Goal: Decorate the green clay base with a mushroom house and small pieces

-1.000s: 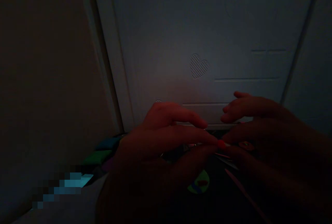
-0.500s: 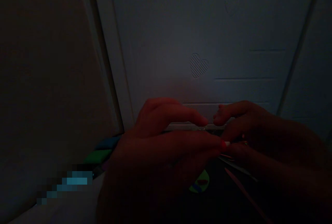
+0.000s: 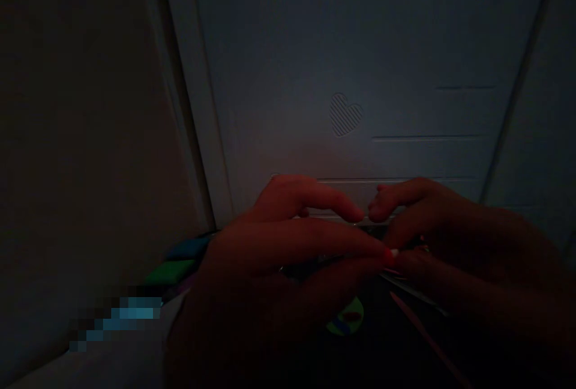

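Dimly, at the near side, a pink stick [image 3: 423, 328] slants across the dark table [image 3: 378, 362], to the right of the green disc [image 3: 357, 306], its pointed end towards the far side. The disc lies flat and bears a blue strip [image 3: 341, 325] and a dark red strip [image 3: 352, 317]; its left part is hidden by the left hand [image 3: 288, 260].

That hand reaches in from the disc's left, and its thumb and forefinger pinch a red bit [image 3: 388, 256] with no gap to spare. The red bit is up in the fingers, above and a little right of the disc as seen here. The right hand [image 3: 459, 236] comes from the disc's right, thumb and forefinger closed about the pale tip [image 3: 395, 253] at the red bit's right end. Whether red and pale are one piece, I cannot tell. On both hands the other fingers curve loosely over the pinch, the left forefinger side and right fingertips nearly meeting.

Right of the disc and beyond the stick's point, a pale strip [image 3: 418, 293] runs partly under the right hand. Well left of the disc sit blue [image 3: 189, 248], green [image 3: 170, 271] and purple blocks, the purple mostly covered. Farthest, behind the disc, stands a white door [image 3: 279, 77] with a ridged heart [image 3: 345, 115].
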Demonstrator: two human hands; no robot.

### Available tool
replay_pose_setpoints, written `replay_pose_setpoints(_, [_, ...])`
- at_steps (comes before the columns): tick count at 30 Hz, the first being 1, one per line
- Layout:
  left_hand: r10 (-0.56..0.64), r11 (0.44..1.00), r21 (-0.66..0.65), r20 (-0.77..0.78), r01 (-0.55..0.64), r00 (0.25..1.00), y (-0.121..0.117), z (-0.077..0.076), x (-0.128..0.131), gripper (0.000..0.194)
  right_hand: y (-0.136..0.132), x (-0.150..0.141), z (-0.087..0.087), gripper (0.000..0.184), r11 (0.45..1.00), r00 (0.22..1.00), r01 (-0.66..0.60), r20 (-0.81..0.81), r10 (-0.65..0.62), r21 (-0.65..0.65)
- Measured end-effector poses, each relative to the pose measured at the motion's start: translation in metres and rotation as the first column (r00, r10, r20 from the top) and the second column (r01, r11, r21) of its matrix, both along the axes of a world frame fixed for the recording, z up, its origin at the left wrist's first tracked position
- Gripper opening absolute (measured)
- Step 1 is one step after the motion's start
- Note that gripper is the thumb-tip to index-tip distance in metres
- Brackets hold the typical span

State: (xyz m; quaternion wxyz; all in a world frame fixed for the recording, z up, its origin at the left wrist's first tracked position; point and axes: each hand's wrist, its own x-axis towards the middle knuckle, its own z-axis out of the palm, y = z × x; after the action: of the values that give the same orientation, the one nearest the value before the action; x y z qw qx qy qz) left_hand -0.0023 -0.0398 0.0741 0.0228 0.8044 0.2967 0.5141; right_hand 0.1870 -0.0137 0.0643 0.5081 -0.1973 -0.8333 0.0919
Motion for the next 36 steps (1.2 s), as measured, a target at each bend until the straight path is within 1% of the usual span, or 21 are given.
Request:
replay_pose_setpoints(4, [-0.012,0.991,-0.131,0.073,0.022,0.997,0.001,0.001,0.002,0.011,0.003,0.001,0.001,0.005,1.0,1.0,-0.018,0.018,0.018,0.003])
replay_pose_setpoints(6, [-0.042,0.973,-0.217,0.151,0.075,0.988,0.003,0.001,0.003,0.009,0.004,0.002,0.0,0.009,0.999,1.0,0.016,0.002,-0.016,0.038])
replay_pose_setpoints(9, [-0.123,0.908,-0.354,0.288,0.225,0.95,0.007,-0.002,0.005,0.008,0.002,0.005,-0.004,0.017,0.984,0.994,0.11,-0.04,-0.105,0.142])
replay_pose_setpoints(11, [-0.15,0.863,-0.411,0.348,0.295,0.925,0.01,-0.005,0.006,0.009,0.001,0.006,-0.007,0.02,0.97,0.989,0.144,-0.058,-0.135,0.198])
replay_pose_setpoints(14, [-0.16,0.825,-0.452,0.39,0.34,0.907,0.013,-0.006,0.008,0.007,0.0,0.006,-0.008,0.019,0.948,0.984,0.177,-0.048,-0.17,0.264])
replay_pose_setpoints(18, [-0.136,0.74,-0.563,0.413,0.369,0.901,0.012,-0.002,0.011,0.005,-0.001,0.005,-0.004,0.009,0.892,0.97,0.227,-0.008,-0.244,0.392])
replay_pose_setpoints(20, [-0.153,0.711,-0.573,0.44,0.408,0.885,0.013,-0.002,0.011,0.006,-0.002,0.004,-0.002,0.007,0.864,0.965,0.231,0.007,-0.261,0.447])
replay_pose_setpoints(22, [-0.193,0.692,-0.551,0.482,0.467,0.855,0.014,-0.005,0.011,0.007,-0.003,0.004,-0.001,0.007,0.846,0.961,0.237,0.01,-0.275,0.477])
replay_pose_setpoints(25, [-0.221,0.659,-0.559,0.495,0.503,0.84,0.018,-0.01,0.009,0.01,-0.003,0.002,-0.001,0.006,0.839,0.96,0.244,0.003,-0.281,0.486])
replay_pose_setpoints(27, [-0.224,0.64,-0.591,0.468,0.492,0.855,0.02,-0.011,0.008,0.009,-0.003,0.003,-0.003,0.006,0.851,0.96,0.244,0.007,-0.279,0.465])
replay_pose_setpoints(30, [-0.205,0.611,-0.636,0.449,0.472,0.87,0.023,-0.011,0.007,0.009,-0.002,0.009,-0.002,0.016,0.88,0.971,0.211,0.014,-0.239,0.426])
replay_pose_setpoints(32, [-0.178,0.59,-0.651,0.471,0.477,0.864,0.023,-0.011,0.008,0.009,0.002,0.017,0.003,0.019,0.892,0.977,0.174,0.044,-0.211,0.417])
replay_pose_setpoints(34, [-0.159,0.585,-0.646,0.502,0.491,0.85,0.023,-0.01,0.01,0.008,0.008,0.027,0.01,0.021,0.9,0.976,0.151,0.082,-0.201,0.41])
replay_pose_setpoints(35, [-0.146,0.589,-0.642,0.513,0.491,0.846,0.023,-0.01,0.012,0.007,0.013,0.031,0.014,0.023,0.895,0.979,0.167,0.038,-0.2,0.414])
replay_pose_setpoints(36, [-0.132,0.593,-0.638,0.525,0.492,0.841,0.023,-0.009,0.013,0.007,0.018,0.036,0.016,0.024,0.894,0.984,0.155,0.017,-0.179,0.42])
